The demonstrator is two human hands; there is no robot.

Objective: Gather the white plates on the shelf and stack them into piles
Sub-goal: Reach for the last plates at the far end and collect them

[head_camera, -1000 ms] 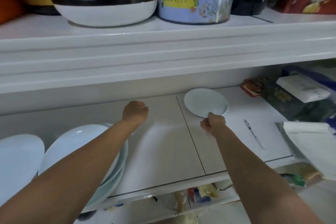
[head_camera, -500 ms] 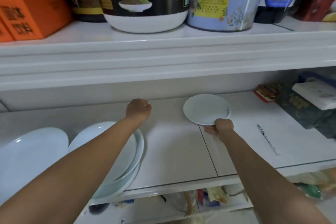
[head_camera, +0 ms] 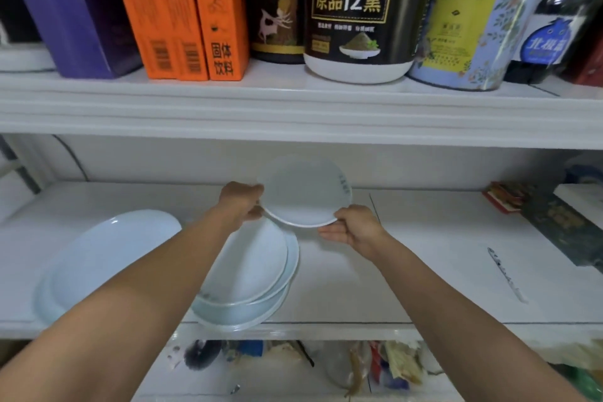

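A small white plate [head_camera: 303, 192] is lifted off the white shelf [head_camera: 408, 254], tilted toward me. My right hand [head_camera: 355, 228] grips its near right rim and my left hand [head_camera: 243, 201] holds its left rim. Just below and to the left, a pile of white plates [head_camera: 257, 274] rests near the shelf's front edge, partly hidden by my left forearm. Further left lies a large white oval plate [head_camera: 107, 254].
A knife [head_camera: 504, 272] lies on the shelf at the right, near dark packets and boxes [head_camera: 554, 225]. The upper shelf [head_camera: 293, 101] carries orange boxes [head_camera: 182, 10], a black jar [head_camera: 359, 13] and tins. Clutter fills the shelf below.
My right hand lifted the small plate and carried it left, over the back of the pile. My left hand opened from a fist and took the plate's left rim. The view shifted left.
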